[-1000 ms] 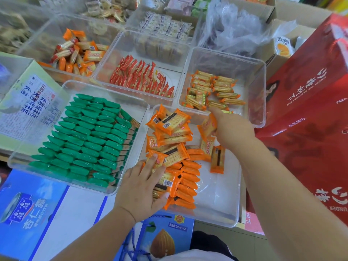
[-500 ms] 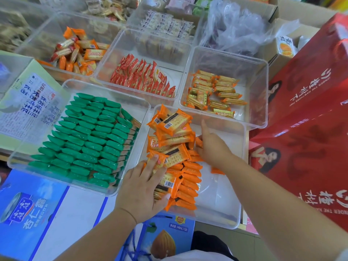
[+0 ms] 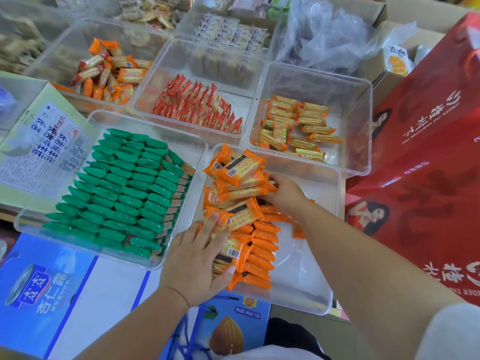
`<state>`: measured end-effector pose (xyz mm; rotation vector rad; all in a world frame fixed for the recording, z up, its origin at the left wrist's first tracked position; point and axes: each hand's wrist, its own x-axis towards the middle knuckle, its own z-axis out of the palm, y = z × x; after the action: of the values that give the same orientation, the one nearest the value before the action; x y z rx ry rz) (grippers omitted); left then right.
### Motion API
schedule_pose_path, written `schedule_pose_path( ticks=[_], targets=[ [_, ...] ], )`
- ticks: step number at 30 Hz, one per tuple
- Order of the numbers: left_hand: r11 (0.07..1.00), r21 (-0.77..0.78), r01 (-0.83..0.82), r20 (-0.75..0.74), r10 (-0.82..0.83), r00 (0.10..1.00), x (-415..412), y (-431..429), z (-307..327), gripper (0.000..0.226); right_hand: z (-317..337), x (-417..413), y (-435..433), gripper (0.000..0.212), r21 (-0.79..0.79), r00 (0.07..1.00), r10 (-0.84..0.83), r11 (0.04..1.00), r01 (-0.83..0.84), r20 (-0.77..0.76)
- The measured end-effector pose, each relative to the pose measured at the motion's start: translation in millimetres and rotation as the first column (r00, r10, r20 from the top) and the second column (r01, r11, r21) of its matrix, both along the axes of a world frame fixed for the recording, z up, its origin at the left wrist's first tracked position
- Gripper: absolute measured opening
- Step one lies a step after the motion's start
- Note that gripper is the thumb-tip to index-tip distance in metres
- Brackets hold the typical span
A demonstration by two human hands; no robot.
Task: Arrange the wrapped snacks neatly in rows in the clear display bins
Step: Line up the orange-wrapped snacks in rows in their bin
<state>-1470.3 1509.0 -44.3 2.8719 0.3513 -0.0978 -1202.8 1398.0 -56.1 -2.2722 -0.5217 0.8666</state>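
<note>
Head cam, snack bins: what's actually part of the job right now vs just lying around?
In the job: orange snack packs; the clear bin holding them; left hand resting on the stack; right hand reaching into the packs.
Lying about: green packs, already in rows; red packs; red gift box; blue carton; plastic bag.
</note>
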Motion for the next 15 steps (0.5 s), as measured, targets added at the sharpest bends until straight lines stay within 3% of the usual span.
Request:
schedule_pose_path(
  ticks=[4,10,15],
  targets=[
    [1.0,-0.006,0.001,0.0,-0.001,1.0,0.3,0.2,0.1,0.07,7.0,6.2,-3.8,0.035,0.019,0.999,0.017,1.0,-0.017,0.044],
    [1.0,-0.008,0.004,0.01,-0.004,1.0,0.3,0.1,1.1,0.069,6.9,13.9,-16.5,0.067,-0.007,0.989,0.106,0.994,-0.107,-0.104],
    [1.0,-0.011,0.008,0.015,-0.008,1.0,-0.2,0.3,0.7,0.07,6.0,7.7,-5.8,0.051,-0.002,0.998,0.057,0.998,-0.057,-0.023]
  ],
)
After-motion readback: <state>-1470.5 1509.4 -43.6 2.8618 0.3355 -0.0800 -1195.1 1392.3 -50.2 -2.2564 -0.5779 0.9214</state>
